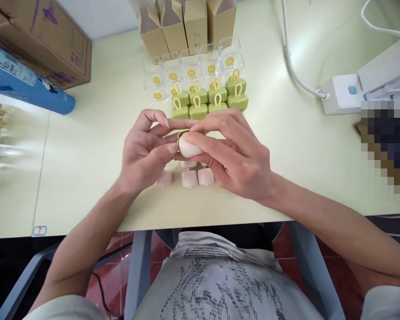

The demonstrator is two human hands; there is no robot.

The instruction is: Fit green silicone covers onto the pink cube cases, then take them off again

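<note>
Between my two hands, above the table, is a small green shell [179, 136] with a smooth white rounded piece [188, 148] seated in or against it; how deep it sits is hidden. My left hand [146, 149] grips the shell from the left, thumb at its lower edge and fingers behind. From the right, my right hand [236, 153] pinches the white piece, its fingers lying across the top. Several pale pink-white blocks [190, 178] lie just under my hands. Behind them stand rows of green caps [198, 111] with pale yellow loops.
Clear plastic cups [191, 71] with yellow H stickers stand behind the caps, then open cardboard boxes [195, 26]. At left are a blue cylinder [26, 75] and a large carton [63, 49]. A white power strip [343, 93] with a cable lies at right.
</note>
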